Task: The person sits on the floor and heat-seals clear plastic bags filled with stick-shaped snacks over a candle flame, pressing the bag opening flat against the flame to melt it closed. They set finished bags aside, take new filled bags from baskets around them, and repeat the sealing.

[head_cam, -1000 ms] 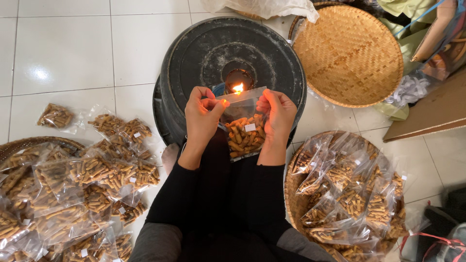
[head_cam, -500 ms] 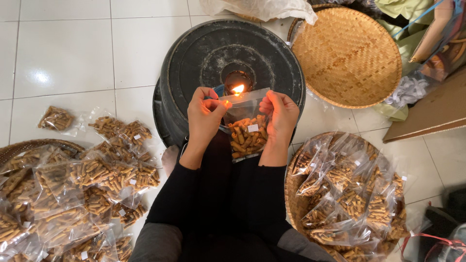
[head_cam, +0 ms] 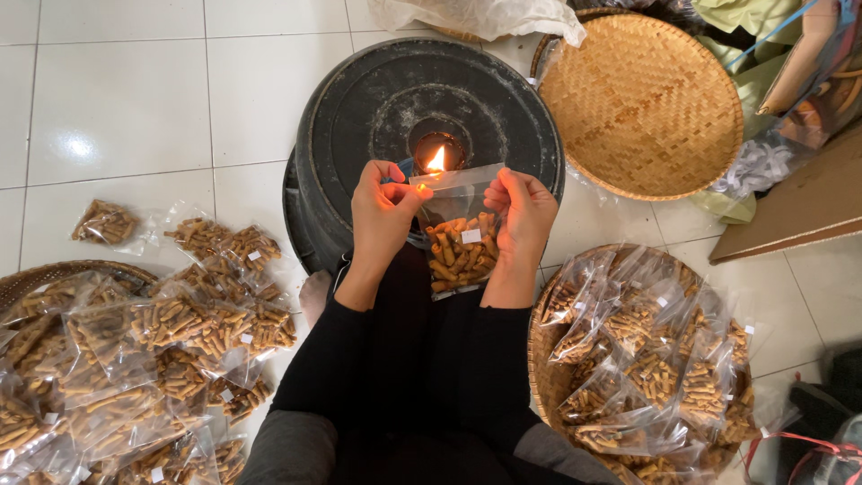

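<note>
So I'm watching both hands pinching the top of a clear plastic bag of brown stick snacks (head_cam: 460, 247), left hand (head_cam: 382, 211) and right hand (head_cam: 521, 216), fingers closed tight on it. The bag's top edge has shifted nearer the small candle flame (head_cam: 437, 160) on the upturned black tub (head_cam: 359, 99), so sealing looks underway.

An upturned tub (head_cam: 359, 99) stands ahead on the floor (head_cam: 117, 108), with a flame (head_cam: 437, 160) on it. Just before the flame, the left hand (head_cam: 379, 216) and right hand (head_cam: 523, 216) hold a snack bag (head_cam: 460, 242) between them. An empty woven tray (head_cam: 642, 103) lies right of the tub; filled bags (head_cam: 171, 332) lie at left, and a tray of bags (head_cam: 646, 359) at right
</note>
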`<state>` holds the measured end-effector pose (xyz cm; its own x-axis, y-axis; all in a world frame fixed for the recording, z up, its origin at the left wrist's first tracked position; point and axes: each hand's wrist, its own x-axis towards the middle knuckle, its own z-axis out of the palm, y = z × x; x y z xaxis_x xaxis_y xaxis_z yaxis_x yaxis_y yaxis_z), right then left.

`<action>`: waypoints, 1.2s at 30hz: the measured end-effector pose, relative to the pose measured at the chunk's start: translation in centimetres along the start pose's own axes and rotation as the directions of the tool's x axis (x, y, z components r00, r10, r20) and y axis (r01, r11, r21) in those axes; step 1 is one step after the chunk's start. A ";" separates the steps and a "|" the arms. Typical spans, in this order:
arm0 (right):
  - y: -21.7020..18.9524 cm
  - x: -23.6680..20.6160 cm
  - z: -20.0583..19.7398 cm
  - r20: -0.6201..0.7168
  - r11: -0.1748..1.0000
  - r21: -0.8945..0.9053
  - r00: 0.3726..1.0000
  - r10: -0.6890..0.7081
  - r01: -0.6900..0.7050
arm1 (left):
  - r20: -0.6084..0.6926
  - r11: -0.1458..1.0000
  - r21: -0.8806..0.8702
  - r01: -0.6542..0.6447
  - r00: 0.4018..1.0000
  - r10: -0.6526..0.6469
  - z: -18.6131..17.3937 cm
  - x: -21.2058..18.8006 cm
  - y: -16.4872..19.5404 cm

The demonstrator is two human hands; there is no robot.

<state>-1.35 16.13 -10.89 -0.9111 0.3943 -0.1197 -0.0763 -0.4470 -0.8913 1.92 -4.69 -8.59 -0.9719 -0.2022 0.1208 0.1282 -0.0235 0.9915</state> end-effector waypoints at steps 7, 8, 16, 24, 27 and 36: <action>-0.7 -0.3 0.1 -0.024 1.000 0.010 1.000 -0.013 0.013 | -0.007 0.999 0.033 -0.011 1.000 0.011 0.4 0.1 0.8; -0.7 -0.3 0.1 -0.026 1.000 0.009 1.000 -0.015 0.015 | -0.007 0.999 0.045 -0.013 1.000 0.013 0.4 0.1 0.7; -1.1 -0.1 -0.2 -0.052 1.000 0.011 0.999 -0.018 0.018 | -0.003 0.999 0.011 -0.037 0.999 0.037 0.9 0.1 0.7; -0.9 0.5 -0.8 -0.060 0.999 0.013 0.997 -0.038 0.039 | 0.010 0.999 0.014 -0.036 0.999 0.036 1.5 0.5 0.3; -1.0 0.7 -1.1 -0.056 0.999 0.021 0.998 -0.036 0.037 | 0.007 0.999 0.033 -0.040 0.999 0.040 1.8 0.4 0.2; -2.0 0.9 -0.7 -0.074 0.999 0.025 0.996 -0.045 0.047 | 0.012 1.000 -0.003 -0.014 1.000 0.014 2.1 1.0 1.5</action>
<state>-1.74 17.96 -9.50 -0.8743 0.4724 -0.1116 -0.1289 -0.4476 -0.8849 0.74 -2.89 -6.88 -0.9724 -0.1903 0.1349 0.1419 -0.0235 0.9896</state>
